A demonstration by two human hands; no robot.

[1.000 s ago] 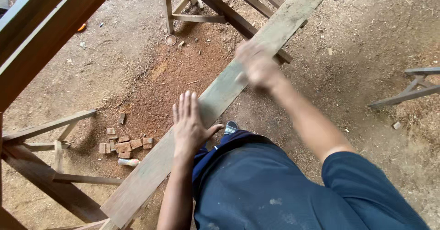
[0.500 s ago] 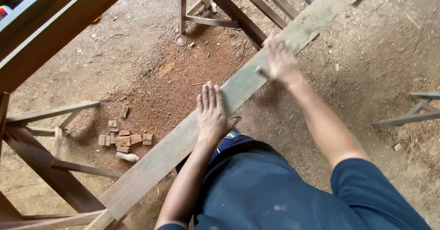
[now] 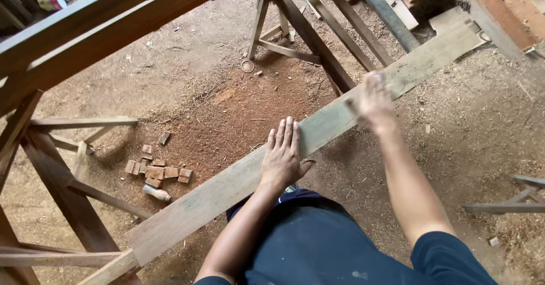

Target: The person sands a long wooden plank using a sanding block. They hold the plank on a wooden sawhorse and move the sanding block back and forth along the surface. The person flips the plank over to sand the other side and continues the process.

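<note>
Head view: left hand (image 3: 282, 159) flat, open on plank (image 3: 227, 188); right hand (image 3: 372, 104) blurred, grip indeterminate; advise steady, even downward pressure.

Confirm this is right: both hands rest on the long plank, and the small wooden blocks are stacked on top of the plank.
Not right. The head view shows the small wooden blocks lying on the dirt floor, beside the plank, not on it. The left hand and right hand are on the plank.

- Plank (image 3: 238, 183): long, grey, weathered, flat board, running from seven o'clock to one o'clock.
- Lies level above the sawdust-strewn dirt, broad face up.
</note>
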